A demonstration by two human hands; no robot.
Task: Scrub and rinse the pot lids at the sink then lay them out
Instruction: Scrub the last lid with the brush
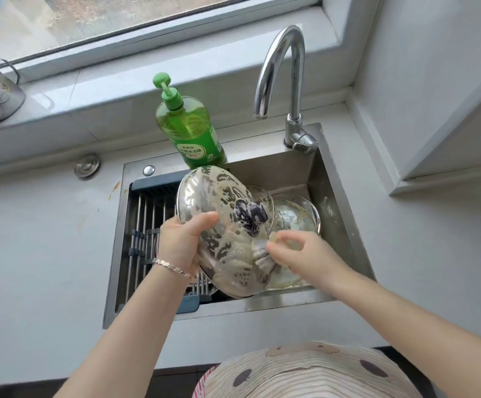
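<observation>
Left hand (pixel 181 239) holds lid (pixel 224 196), right hand (pixel 299 254) pinches cloth (pixel 259 255); bottle (pixel 190 127) label Chinese.

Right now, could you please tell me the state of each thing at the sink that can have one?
Round glass pot lid with dark knob: tilted, sudsy, rim gripped by the left hand.
Pale scrubbing cloth: pinched by the right hand, pressed on that lid.
Curved chrome faucet: no water running.
Green pump-top soap bottle: upright, nearly full.
Other glass lids: lying in the steel sink basin, soiled.
</observation>
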